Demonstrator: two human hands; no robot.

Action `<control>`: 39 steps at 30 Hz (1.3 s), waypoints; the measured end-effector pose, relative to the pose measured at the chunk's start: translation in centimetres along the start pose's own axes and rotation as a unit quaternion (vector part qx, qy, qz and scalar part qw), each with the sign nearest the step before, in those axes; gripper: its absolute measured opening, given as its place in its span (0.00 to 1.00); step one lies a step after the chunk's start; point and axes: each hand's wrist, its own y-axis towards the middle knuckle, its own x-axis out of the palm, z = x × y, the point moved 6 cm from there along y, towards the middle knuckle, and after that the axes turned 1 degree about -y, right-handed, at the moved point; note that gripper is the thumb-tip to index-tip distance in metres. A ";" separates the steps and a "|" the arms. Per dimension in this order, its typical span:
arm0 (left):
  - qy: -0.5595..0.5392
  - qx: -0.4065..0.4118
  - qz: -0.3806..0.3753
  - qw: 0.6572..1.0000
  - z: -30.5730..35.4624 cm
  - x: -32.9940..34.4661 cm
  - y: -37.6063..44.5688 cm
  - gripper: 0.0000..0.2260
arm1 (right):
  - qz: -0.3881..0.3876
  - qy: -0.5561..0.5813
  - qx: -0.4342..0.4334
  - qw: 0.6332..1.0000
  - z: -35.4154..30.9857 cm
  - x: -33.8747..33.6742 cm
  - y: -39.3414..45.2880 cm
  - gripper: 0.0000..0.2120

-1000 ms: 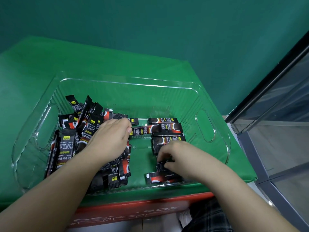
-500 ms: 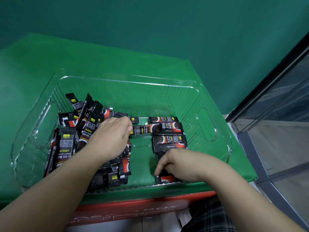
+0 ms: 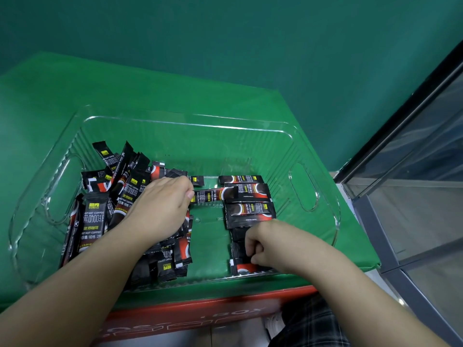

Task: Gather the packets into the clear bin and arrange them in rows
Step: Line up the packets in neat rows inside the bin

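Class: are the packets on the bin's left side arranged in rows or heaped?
Heaped: the left packets overlap at mixed angles inside the bin.
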 end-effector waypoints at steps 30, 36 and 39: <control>-0.058 -0.048 -0.021 0.997 0.2 -0.6 -0.2 0.12 | 0.372 0.039 -0.122 0.919 -3.6 -3.6 3.9 0.17; -0.084 -0.048 -0.018 0.995 0.2 -0.7 -0.3 0.13 | 0.350 0.000 -0.143 0.926 -4.3 -4.1 5.0 0.16; -0.095 -0.050 -0.013 0.994 0.3 -0.8 -0.5 0.10 | 0.318 -0.024 -0.138 0.938 -4.3 -4.2 5.3 0.15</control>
